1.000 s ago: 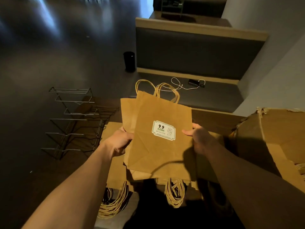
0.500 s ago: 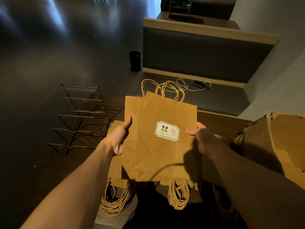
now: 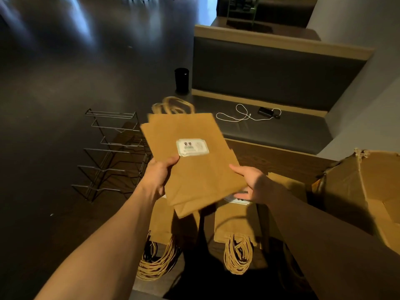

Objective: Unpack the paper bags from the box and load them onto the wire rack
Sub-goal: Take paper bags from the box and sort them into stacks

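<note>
Holding a small sheaf of flat paper bags (image 3: 190, 156) above the table, both hands at the lower edges. Left hand (image 3: 159, 177) pinches the near-left edge, thumb on top just below the white label (image 3: 192, 147). Right hand (image 3: 252, 184) takes the lower-right corner, thumb on top, fingers underneath and mostly hidden. Sheaf is tilted, handles (image 3: 173, 106) pointing away, picture blurred there. At least two bags, edges fanned out of line.

Wire rack (image 3: 112, 152) stands to the left on the dark surface, its tiers bare as far as can be seen. Cardboard box (image 3: 357, 191) sits open at right. More bags lie in two stacks (image 3: 236, 221) under the hands, twine handles bunched at the near end.

Risks, as judged:
- Fanned edges suggest a loose hold; a bottom bag could slide out on the carry left
- Twine handles lead the way and could snag on the rack wires
- Bag corners may catch a wire and crumple if the sheaf goes in skewed
- Rack looks light; a push might shift or tip it

Surface and room: dark wood-grain table (image 3: 270, 159), dim light. Beyond it a padded bench (image 3: 270, 128) with a white cable (image 3: 242, 114) and a small dark device (image 3: 267, 111). Black cylinder (image 3: 181, 80) stands beside the bench end. Glossy dark floor (image 3: 65, 61) with streaked reflections
</note>
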The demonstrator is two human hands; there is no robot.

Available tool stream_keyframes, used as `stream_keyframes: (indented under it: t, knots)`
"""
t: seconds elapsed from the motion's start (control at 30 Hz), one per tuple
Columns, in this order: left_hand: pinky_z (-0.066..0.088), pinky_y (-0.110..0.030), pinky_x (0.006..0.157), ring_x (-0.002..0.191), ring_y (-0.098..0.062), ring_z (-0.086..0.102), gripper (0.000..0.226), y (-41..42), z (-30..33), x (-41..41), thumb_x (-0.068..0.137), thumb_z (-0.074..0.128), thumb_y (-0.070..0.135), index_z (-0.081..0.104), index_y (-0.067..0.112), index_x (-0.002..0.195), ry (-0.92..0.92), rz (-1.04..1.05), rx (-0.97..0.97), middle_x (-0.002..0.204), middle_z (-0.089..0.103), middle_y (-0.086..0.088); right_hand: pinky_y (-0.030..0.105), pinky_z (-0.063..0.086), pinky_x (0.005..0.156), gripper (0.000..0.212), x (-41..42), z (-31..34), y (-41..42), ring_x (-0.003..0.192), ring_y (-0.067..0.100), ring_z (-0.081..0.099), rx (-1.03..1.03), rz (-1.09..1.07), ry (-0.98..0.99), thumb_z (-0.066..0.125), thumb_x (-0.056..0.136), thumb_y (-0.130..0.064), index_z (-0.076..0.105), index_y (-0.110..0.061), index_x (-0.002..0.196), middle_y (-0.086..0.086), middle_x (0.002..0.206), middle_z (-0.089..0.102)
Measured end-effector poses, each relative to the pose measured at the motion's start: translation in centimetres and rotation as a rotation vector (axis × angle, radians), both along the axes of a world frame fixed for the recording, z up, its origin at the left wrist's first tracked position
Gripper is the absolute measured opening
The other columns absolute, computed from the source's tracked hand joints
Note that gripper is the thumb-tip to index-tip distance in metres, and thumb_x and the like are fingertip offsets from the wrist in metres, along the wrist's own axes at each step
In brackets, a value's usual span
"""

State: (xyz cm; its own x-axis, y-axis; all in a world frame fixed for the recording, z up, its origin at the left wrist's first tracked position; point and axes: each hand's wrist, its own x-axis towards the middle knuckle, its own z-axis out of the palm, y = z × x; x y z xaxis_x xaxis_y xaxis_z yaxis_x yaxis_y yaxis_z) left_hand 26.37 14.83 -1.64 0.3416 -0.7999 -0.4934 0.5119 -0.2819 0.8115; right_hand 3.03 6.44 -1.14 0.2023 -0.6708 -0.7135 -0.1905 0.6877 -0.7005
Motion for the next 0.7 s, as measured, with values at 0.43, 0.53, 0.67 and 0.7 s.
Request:
stream_keyframes:
  t: [0.43,0.53,0.67,0.7]
  knots:
    - [0.060,-0.037,0.060,0.079,-0.032,0.075,0.046,-1.7,-0.3,-3.5,0.084,0.069,-0.008,0.052,-0.009,0.126,0.149,0.190,0.027,0.111,0.069,-0.027,0.054,0.053,0.090,0.059,6.4,1.6,2.1,0.103,0.030,0.063,-0.176,-0.463,-0.264,0.070,0.081,-0.002,0.045,-0.022,0.130,0.007,0.115,0.062]
    - [0.060,-0.039,0.066,0.085,-0.031,0.073,0.078,-2.1,0.5,-3.1,0.075,0.080,-0.005,0.037,0.003,0.140,0.072,0.258,0.030,0.117,0.066,-0.021,0.056,0.049,0.094,0.062,6.0,2.5,0.8,0.106,0.029,0.058,-0.243,-0.406,-0.176,0.050,0.090,0.008,0.039,-0.032,0.135,0.004,0.116,0.057]
    - [0.037,-0.056,0.111,0.140,-0.040,0.033,0.134,-2.1,2.0,-0.1,0.063,0.093,0.021,-0.003,0.031,0.157,-0.485,0.342,0.461,0.158,0.023,-0.017,0.049,0.052,0.084,0.055,3.9,5.0,-0.2,0.104,0.024,0.055,-0.346,-0.237,-0.129,0.040,0.097,0.005,0.037,-0.036,0.133,0.001,0.115,0.054]
    - [0.028,-0.058,0.116,0.147,-0.038,0.020,0.130,-2.1,2.4,0.5,0.066,0.092,0.031,-0.001,0.031,0.158,-0.688,0.266,0.460,0.162,0.014,-0.014,0.049,0.052,0.082,0.055,3.5,5.7,-0.2,0.105,0.026,0.056,-0.352,-0.134,-0.151,0.040,0.096,0.006,0.038,-0.037,0.129,0.003,0.118,0.055]
